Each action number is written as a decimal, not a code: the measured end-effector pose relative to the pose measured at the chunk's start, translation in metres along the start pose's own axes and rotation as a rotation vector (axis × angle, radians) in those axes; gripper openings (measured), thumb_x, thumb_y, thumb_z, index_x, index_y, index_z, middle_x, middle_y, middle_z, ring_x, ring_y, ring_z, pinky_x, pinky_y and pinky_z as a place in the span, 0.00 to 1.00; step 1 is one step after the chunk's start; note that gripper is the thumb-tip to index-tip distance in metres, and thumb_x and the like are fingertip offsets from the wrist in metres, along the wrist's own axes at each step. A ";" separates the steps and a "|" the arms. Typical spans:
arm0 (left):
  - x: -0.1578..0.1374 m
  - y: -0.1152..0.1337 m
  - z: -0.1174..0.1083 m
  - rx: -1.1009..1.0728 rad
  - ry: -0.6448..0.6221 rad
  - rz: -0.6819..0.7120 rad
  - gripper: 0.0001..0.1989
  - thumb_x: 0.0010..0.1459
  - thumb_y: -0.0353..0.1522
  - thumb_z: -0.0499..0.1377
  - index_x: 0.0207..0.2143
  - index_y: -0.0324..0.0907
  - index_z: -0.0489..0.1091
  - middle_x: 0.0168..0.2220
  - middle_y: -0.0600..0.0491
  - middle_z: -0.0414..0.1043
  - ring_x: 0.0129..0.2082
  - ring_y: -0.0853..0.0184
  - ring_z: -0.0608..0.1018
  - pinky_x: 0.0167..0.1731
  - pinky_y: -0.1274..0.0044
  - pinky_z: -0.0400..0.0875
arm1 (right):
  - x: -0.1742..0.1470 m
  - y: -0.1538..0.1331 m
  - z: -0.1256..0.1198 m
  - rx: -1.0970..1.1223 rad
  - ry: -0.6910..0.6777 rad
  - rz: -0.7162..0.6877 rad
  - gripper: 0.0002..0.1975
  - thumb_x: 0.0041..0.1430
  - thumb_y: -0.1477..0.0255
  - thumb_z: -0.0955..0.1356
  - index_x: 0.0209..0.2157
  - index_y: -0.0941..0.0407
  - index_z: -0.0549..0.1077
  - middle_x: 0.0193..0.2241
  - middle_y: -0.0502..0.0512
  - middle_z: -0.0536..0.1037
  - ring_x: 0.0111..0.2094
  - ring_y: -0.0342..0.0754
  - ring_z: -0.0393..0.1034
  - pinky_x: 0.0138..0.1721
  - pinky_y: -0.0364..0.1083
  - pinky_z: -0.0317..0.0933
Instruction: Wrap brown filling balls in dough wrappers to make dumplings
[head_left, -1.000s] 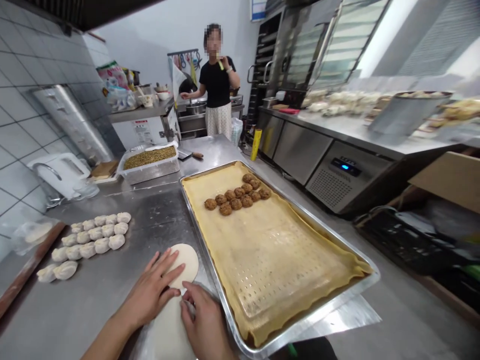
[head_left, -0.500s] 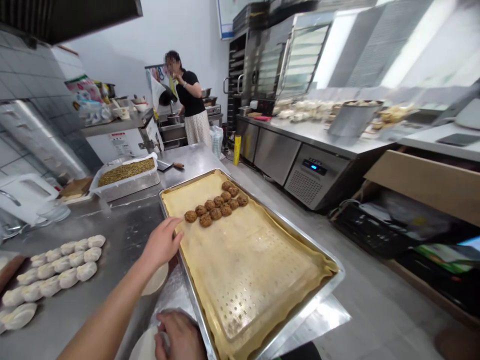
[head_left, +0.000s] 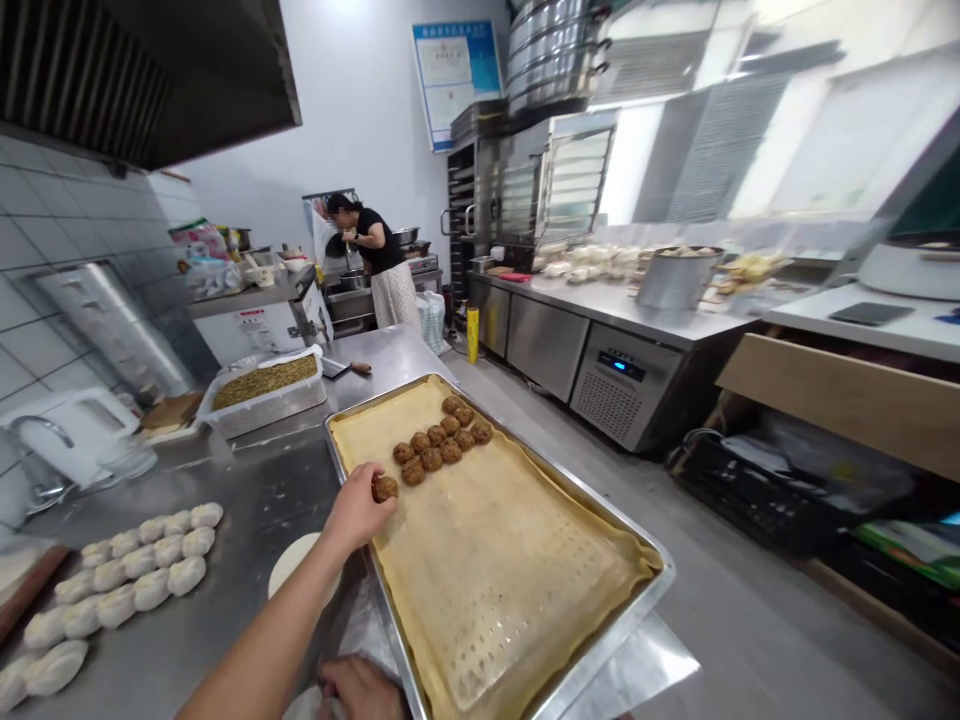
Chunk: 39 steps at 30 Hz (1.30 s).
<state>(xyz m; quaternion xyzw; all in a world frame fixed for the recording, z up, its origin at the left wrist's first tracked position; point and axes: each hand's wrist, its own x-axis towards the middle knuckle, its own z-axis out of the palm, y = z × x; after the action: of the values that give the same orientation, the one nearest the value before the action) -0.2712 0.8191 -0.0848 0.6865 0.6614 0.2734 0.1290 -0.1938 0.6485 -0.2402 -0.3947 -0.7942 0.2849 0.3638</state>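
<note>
My left hand (head_left: 361, 512) reaches over the near left edge of a metal baking tray (head_left: 660, 572), its fingers closed round a brown meatball (head_left: 385, 489). Several more meatballs (head_left: 432, 459) sit in rows on the tray's yellowish liner. At the bottom of the view, partly cut off, my right hand (head_left: 363, 690) has its fingers curled at the edge of a pale dough wrapper (head_left: 303, 706). Another round dough wrapper (head_left: 291, 566) lies on the steel worktop, partly behind my left forearm.
Rows of shaped white dough pieces (head_left: 150, 588) lie at left. Beyond stand a plastic tub (head_left: 270, 408) of greenish-brown filling, a scraper (head_left: 346, 369) and a white kettle (head_left: 75, 425). A co-worker (head_left: 379, 250) bends over a pot at the back. A steel counter (head_left: 555, 300) runs along the right.
My left hand has moved from the tray's edge onto the nearest meatball, gripped it and drawn it slightly away from the others. My right hand's fingers have curled in. The view has tilted up.
</note>
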 end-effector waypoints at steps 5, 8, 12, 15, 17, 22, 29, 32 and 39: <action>-0.137 -0.016 -0.050 -0.104 0.138 -0.109 0.26 0.60 0.35 0.63 0.59 0.45 0.63 0.53 0.47 0.74 0.51 0.61 0.78 0.53 0.67 0.74 | -0.005 -0.039 -0.048 0.187 -0.101 0.116 0.21 0.53 0.83 0.65 0.46 0.52 0.76 0.43 0.55 0.82 0.46 0.51 0.78 0.48 0.46 0.70; -0.228 -0.032 -0.069 -0.043 0.271 -0.136 0.25 0.60 0.38 0.63 0.59 0.47 0.64 0.55 0.47 0.72 0.53 0.58 0.78 0.53 0.64 0.76 | -0.002 -0.053 -0.060 0.263 -0.124 0.124 0.20 0.59 0.82 0.63 0.50 0.53 0.76 0.45 0.58 0.82 0.48 0.52 0.78 0.51 0.49 0.71; -0.303 -0.049 -0.066 0.127 0.335 -0.057 0.22 0.61 0.35 0.61 0.57 0.45 0.65 0.52 0.46 0.74 0.52 0.58 0.79 0.49 0.66 0.79 | 0.001 -0.056 -0.048 0.247 -0.087 0.140 0.15 0.66 0.77 0.63 0.48 0.54 0.78 0.44 0.59 0.83 0.47 0.53 0.78 0.50 0.51 0.72; -0.321 -0.055 -0.052 0.144 0.321 0.011 0.23 0.60 0.31 0.61 0.58 0.43 0.64 0.51 0.44 0.74 0.52 0.58 0.79 0.49 0.67 0.80 | 0.002 -0.056 -0.041 0.246 -0.054 0.163 0.13 0.67 0.73 0.64 0.46 0.55 0.79 0.43 0.60 0.84 0.46 0.54 0.79 0.51 0.53 0.73; -0.321 -0.055 -0.044 0.123 0.275 0.026 0.24 0.60 0.29 0.60 0.59 0.43 0.64 0.52 0.44 0.73 0.53 0.58 0.78 0.51 0.67 0.80 | 0.003 -0.058 -0.040 0.248 -0.041 0.187 0.13 0.67 0.71 0.65 0.47 0.55 0.80 0.43 0.62 0.85 0.45 0.55 0.80 0.51 0.54 0.74; -0.307 -0.056 -0.030 0.046 0.222 0.035 0.25 0.60 0.26 0.58 0.60 0.43 0.63 0.53 0.43 0.72 0.54 0.57 0.77 0.52 0.64 0.79 | 0.005 -0.060 -0.040 0.240 -0.042 0.227 0.13 0.66 0.70 0.65 0.47 0.56 0.80 0.44 0.63 0.85 0.44 0.55 0.81 0.50 0.54 0.75; -0.313 -0.069 -0.011 0.017 0.170 0.007 0.29 0.58 0.31 0.64 0.61 0.45 0.63 0.54 0.44 0.74 0.53 0.55 0.79 0.51 0.62 0.81 | 0.007 -0.061 -0.041 0.254 -0.066 0.257 0.11 0.65 0.72 0.67 0.45 0.54 0.80 0.41 0.60 0.85 0.42 0.54 0.81 0.47 0.52 0.75; -0.319 -0.075 -0.017 0.041 0.195 -0.057 0.31 0.57 0.36 0.67 0.62 0.48 0.65 0.60 0.44 0.70 0.55 0.54 0.79 0.47 0.66 0.83 | 0.011 -0.063 -0.044 0.299 -0.118 0.260 0.10 0.64 0.74 0.67 0.42 0.53 0.81 0.39 0.57 0.85 0.41 0.53 0.81 0.45 0.50 0.74; -0.277 -0.082 -0.052 -0.162 0.083 -0.160 0.15 0.69 0.33 0.55 0.55 0.53 0.74 0.51 0.52 0.77 0.53 0.62 0.78 0.54 0.68 0.77 | 0.019 -0.073 -0.050 0.446 -0.212 0.249 0.10 0.66 0.73 0.67 0.44 0.52 0.81 0.41 0.55 0.84 0.43 0.51 0.80 0.48 0.48 0.72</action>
<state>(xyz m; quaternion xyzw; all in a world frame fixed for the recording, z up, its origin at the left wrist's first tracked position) -0.3616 0.5462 -0.1438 0.6071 0.6944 0.3428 0.1779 -0.1921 0.6343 -0.1511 -0.3676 -0.6908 0.5348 0.3188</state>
